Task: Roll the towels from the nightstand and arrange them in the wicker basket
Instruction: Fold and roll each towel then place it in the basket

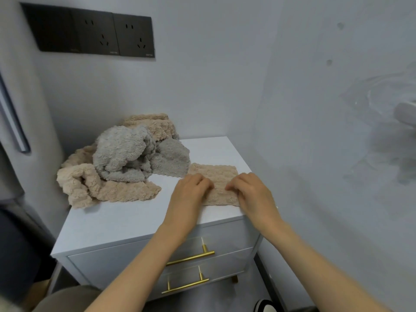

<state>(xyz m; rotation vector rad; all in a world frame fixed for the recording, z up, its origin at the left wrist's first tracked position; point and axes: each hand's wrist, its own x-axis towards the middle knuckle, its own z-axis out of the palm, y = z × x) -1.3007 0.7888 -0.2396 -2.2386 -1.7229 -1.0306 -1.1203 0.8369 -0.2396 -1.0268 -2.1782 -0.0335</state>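
Beige towel lies flat on the nightstand. Left hand and right hand grip its near half, fingers curled.

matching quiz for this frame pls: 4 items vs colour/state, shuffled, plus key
Column 1
1. held towel, gripped by left hand and right hand
2. heap's top towel
3. drawer handles
4. wall sockets

Column 2
A. black
B. grey, crumpled
C. beige, lying flat
D. brass-gold

Pairs: 1-C, 2-B, 3-D, 4-A
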